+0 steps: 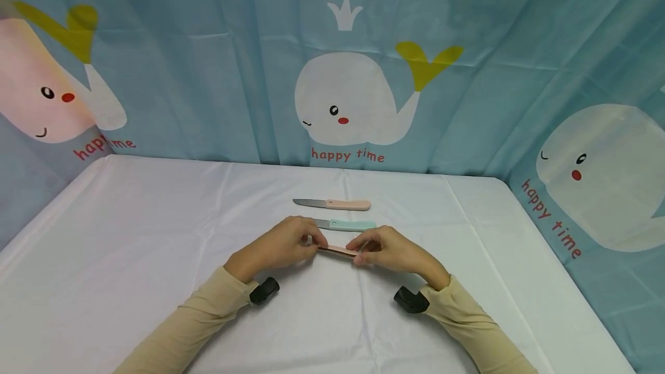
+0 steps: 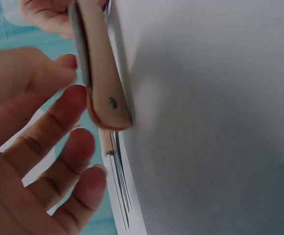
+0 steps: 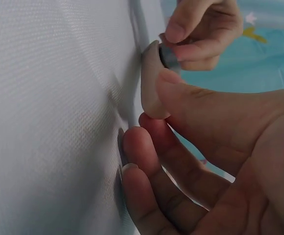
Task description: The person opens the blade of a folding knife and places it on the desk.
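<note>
A folding knife (image 1: 337,251) with a pale pink handle lies level, just above the white cloth, between the two hands. Its grey blade is folded along the handle slot, seen edge-on in the left wrist view beside the handle (image 2: 105,73). My right hand (image 1: 392,250) pinches one end of the handle between thumb and fingers. At the other end, by the rivet, the thumb and index fingertips of my left hand (image 1: 283,241) meet the blade side of the knife; their exact grip is partly hidden.
Behind the hands lie a mint-handled knife (image 1: 353,225) and, farther back, a pink-handled knife (image 1: 348,205), both unfolded with blades pointing left. The left hand covers the mint knife's blade tip. A white cloth covers the table (image 1: 441,328); a blue whale-print curtain (image 1: 223,74) surrounds its back and sides.
</note>
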Action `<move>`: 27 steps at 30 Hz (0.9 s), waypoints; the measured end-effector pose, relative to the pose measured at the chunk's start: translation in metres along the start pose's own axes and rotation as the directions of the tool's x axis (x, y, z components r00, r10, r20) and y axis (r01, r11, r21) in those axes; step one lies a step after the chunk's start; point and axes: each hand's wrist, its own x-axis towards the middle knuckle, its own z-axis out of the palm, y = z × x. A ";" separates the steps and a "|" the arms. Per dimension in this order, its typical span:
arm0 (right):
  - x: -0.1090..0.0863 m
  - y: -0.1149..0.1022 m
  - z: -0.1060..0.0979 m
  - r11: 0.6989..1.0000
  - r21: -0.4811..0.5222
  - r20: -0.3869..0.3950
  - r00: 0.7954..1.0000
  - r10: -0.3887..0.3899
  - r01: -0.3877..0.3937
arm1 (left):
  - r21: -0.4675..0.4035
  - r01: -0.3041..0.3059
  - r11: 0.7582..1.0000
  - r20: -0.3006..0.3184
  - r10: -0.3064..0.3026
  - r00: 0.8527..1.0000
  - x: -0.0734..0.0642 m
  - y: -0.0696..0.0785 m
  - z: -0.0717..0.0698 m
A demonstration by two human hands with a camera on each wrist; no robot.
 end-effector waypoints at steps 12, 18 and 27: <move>0.000 -0.001 0.000 0.999 0.005 -0.042 0.998 -0.045 0.045 | 0.170 -0.003 0.986 -0.144 0.028 0.989 0.000 0.006 0.008; 0.000 -0.002 0.000 0.998 0.047 -0.104 0.994 -0.042 0.048 | 0.125 0.024 0.992 -0.167 -0.003 0.986 0.001 0.006 0.009; 0.001 -0.006 0.001 0.995 0.068 -0.180 0.982 -0.054 0.067 | -0.020 -0.013 1.000 -0.118 0.010 0.993 0.003 0.006 0.007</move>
